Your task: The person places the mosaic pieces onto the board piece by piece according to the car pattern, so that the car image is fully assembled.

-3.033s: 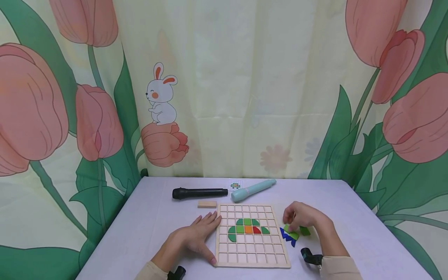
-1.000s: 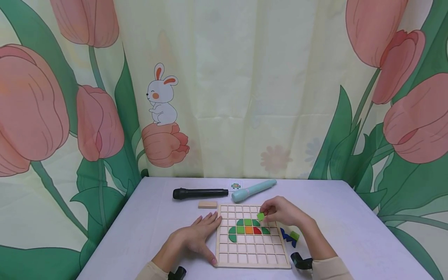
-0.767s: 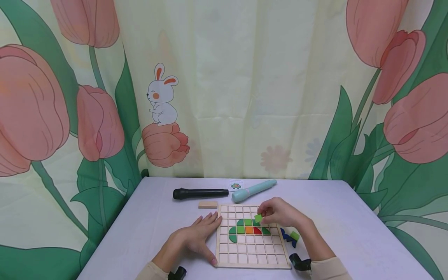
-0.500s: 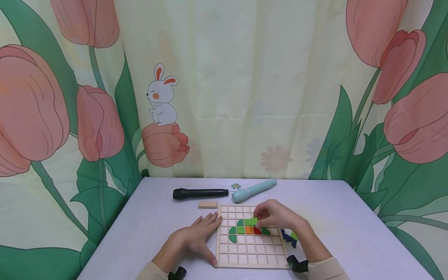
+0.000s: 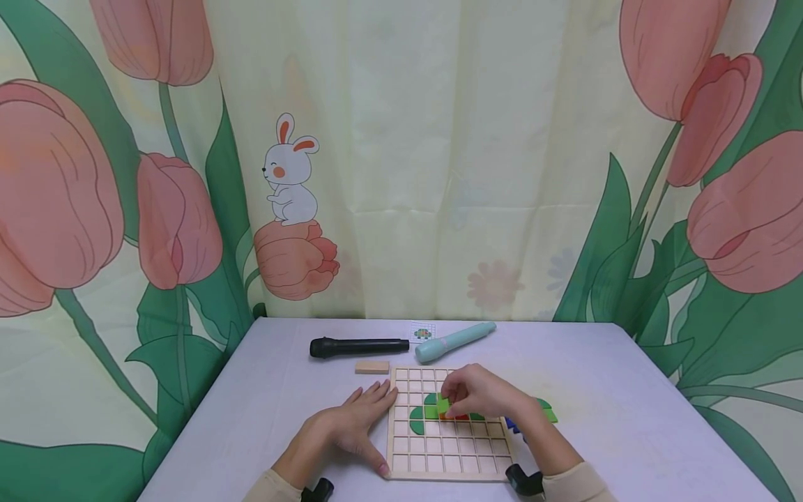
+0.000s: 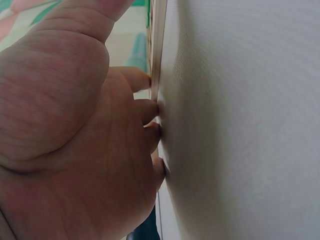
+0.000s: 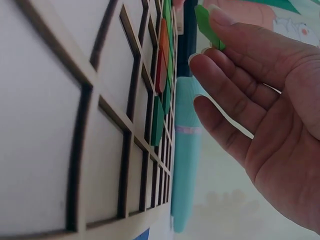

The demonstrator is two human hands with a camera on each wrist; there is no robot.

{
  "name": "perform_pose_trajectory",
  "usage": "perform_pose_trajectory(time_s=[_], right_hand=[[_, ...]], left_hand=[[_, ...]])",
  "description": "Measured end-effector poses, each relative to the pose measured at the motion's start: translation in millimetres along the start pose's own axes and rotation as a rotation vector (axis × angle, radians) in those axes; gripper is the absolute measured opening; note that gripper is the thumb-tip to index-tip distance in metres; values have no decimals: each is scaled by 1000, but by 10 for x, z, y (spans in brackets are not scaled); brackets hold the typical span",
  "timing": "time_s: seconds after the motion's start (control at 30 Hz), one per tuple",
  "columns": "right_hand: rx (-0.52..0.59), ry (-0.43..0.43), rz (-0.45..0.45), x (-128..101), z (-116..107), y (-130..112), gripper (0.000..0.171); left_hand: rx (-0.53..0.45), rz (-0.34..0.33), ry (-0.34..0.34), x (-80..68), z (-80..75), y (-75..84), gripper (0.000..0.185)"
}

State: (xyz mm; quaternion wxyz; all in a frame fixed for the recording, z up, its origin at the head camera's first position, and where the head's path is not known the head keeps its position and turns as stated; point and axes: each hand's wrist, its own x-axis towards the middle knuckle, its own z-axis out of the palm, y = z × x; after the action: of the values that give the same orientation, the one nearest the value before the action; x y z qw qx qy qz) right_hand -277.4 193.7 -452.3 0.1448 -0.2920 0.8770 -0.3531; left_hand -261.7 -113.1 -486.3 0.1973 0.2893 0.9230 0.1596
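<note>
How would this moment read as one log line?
left hand: touching grid board, left edge; right hand: pinching light-green tile above board; on board: orange tile, red tile, green tiles; right of board: blue pieces

The grid board (image 5: pixel 452 477) is presenting smooth, matt wood. The teal rod (image 7: pixel 185 165) is showing smooth plastic. The desk (image 5: pixel 263 397) is displaying matt, fine-textured cloth.
</note>
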Motion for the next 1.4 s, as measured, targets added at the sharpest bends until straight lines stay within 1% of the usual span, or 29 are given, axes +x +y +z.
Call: perform_pose_trajectory(time_s=[0.4,0.53,0.73,0.83,1.07,1.27,1.4], right_hand=[[-23,-31,-28,55,139,-23,16],[-12,-52,-17,89,183,-14,17],[-42,-81,-18,119,246,-15,17],[-62,-86,-22,115,264,-25,17],[-72,-96,-9,104,282,-59,18],[-69,-92,3,107,294,-68,19],[-77,-92,7,108,298,-71,20]], left_hand=[[-11,-2,-9,-1,-7,-20,137],[-15,3,-22,-3,-21,-24,139],[0,12,2,2,4,-32,137],[9,12,7,3,13,-29,136],[9,17,13,1,23,-24,137],[-15,16,-4,2,0,-32,139],[-14,6,-1,10,3,-32,137]])
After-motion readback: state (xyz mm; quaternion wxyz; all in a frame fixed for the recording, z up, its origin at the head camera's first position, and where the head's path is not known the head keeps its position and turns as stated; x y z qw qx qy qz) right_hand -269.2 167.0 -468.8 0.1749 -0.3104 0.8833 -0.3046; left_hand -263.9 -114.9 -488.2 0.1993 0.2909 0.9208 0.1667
